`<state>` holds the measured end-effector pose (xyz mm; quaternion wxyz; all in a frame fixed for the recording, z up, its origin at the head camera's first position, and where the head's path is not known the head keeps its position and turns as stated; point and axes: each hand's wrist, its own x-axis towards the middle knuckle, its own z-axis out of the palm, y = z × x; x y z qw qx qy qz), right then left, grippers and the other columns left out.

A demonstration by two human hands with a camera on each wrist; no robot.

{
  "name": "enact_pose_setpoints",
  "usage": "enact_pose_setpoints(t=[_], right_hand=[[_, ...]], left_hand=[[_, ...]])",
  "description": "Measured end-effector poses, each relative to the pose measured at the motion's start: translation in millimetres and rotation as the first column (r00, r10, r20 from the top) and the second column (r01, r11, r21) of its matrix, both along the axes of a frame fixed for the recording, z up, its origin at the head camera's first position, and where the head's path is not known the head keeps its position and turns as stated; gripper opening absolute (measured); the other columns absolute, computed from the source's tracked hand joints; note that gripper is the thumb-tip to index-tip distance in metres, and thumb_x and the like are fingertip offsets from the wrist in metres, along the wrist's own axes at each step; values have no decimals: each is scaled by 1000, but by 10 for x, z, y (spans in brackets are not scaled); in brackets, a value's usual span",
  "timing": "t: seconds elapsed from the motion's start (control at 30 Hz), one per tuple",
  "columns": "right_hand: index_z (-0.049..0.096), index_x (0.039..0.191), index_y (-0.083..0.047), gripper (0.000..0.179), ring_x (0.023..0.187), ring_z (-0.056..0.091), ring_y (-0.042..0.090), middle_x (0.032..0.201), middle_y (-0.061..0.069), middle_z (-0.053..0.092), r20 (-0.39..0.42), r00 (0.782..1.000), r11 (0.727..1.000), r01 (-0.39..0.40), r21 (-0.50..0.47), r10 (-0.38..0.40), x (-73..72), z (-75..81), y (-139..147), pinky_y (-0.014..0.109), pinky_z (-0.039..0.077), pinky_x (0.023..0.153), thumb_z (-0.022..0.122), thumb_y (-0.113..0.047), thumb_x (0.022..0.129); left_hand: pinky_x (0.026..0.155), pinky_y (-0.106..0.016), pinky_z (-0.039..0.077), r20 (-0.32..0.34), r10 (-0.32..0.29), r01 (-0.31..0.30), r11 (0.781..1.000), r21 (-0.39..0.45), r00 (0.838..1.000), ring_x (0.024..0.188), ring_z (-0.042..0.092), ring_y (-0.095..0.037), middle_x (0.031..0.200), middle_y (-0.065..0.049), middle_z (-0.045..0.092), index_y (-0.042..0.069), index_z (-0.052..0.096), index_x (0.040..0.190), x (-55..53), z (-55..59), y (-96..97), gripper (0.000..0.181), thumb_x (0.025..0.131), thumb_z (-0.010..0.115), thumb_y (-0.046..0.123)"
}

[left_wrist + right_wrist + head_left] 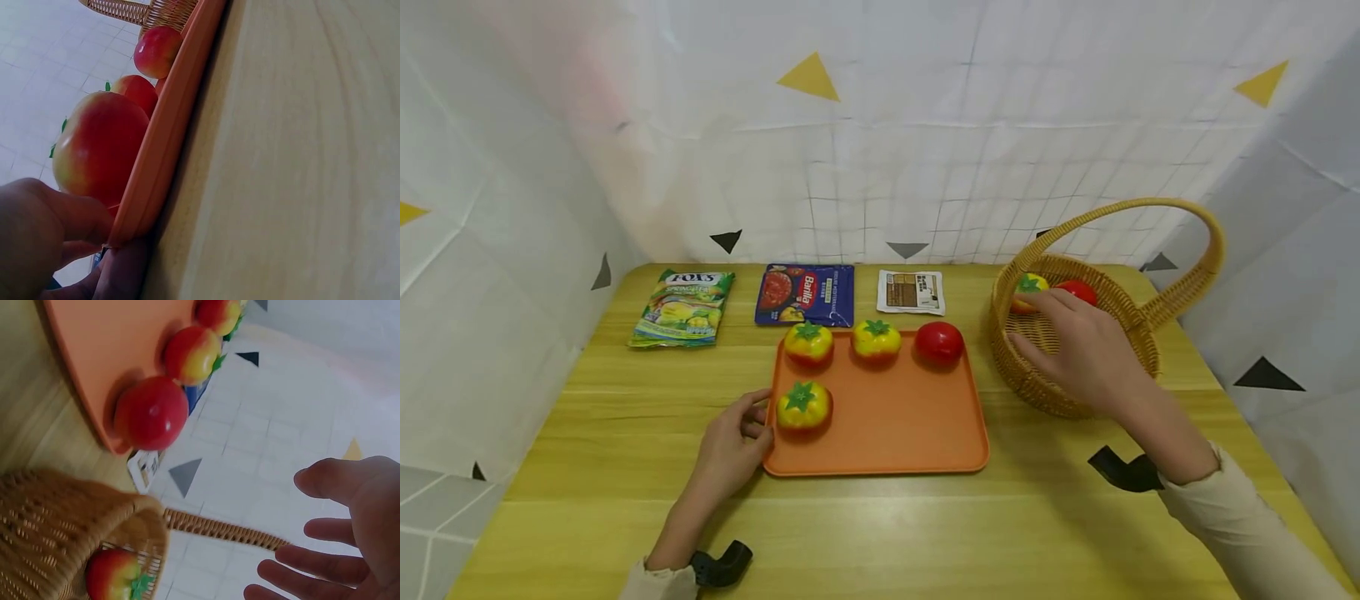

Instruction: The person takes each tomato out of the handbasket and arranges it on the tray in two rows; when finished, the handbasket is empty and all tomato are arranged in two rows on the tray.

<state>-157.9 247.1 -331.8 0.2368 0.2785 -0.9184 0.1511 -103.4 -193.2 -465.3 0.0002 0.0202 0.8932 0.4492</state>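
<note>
At the left edge of an orange tray, my left hand grips the rim; in the left wrist view the fingers lie on both sides of it. On the tray sit three yellow-and-red toy fruits with green leafy tops, one at the left front, one behind it and one back middle. A plain red fruit occupies the back right corner. Over the wicker basket is my right hand, fingers apart, holding nothing. A yellow-and-red fruit and a red fruit lie inside the basket.
Behind the tray, a blue Barilla pouch and a small white packet lie flat. A green Fox's candy bag is at the back left. The basket's tall handle arches up. White sheets hang around the table.
</note>
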Motion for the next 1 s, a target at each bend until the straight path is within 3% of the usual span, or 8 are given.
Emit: enact_pose_setpoints(t=[0.17, 0.37, 0.5, 0.7, 1.0], right_hand=[[65, 122, 1, 52, 72, 63, 28, 106, 18, 68, 40, 998, 998, 57, 15, -57, -85, 3, 102, 47, 52, 60, 85, -16, 78], [62, 128, 1, 54, 85, 64, 35, 114, 22, 64, 153, 975, 987, 158, 40, -162, -192, 22, 237, 52, 52, 68, 82, -20, 82], [61, 128, 1, 53, 91, 64, 39, 121, 24, 63, 168, 971, 985, 162, 60, -170, -300, 27, 302, 53, 52, 71, 80, -22, 84], [61, 126, 3, 50, 80, 63, 34, 117, 25, 65, 215, 958, 980, 171, 105, -190, -473, 5, 414, 51, 51, 65, 78, -22, 86], [60, 132, 2, 55, 97, 63, 41, 130, 27, 59, 289, 935, 973, 167, 158, -207, -684, -55, 514, 55, 50, 75, 77, -24, 87]], left_hand=[[70, -30, 53, 5, -2, 3, 1000, -4, 1000, 83, 66, -17, 101, -9, 66, 8, 58, 138, -1, 5, -3, 53, 86, 65, -1], [71, -31, 53, 12, -8, 9, 1000, -13, 1000, 83, 66, -16, 100, -8, 66, 9, 58, 139, -14, -8, -15, 54, 86, 65, 1], [71, -32, 53, 16, -6, 6, 1000, -9, 1000, 84, 66, -17, 100, -9, 66, 8, 57, 139, -9, 2, -16, 54, 86, 65, 1], [71, -31, 54, 6, -3, 3, 1000, -3, 1000, 84, 67, -18, 101, -9, 67, 7, 58, 139, -1, 7, -8, 54, 86, 65, 1], [71, -31, 53, 11, 6, -6, 1000, -1, 1000, 84, 67, -18, 101, -10, 66, 9, 58, 139, 1, -1, -3, 54, 86, 66, 0]])
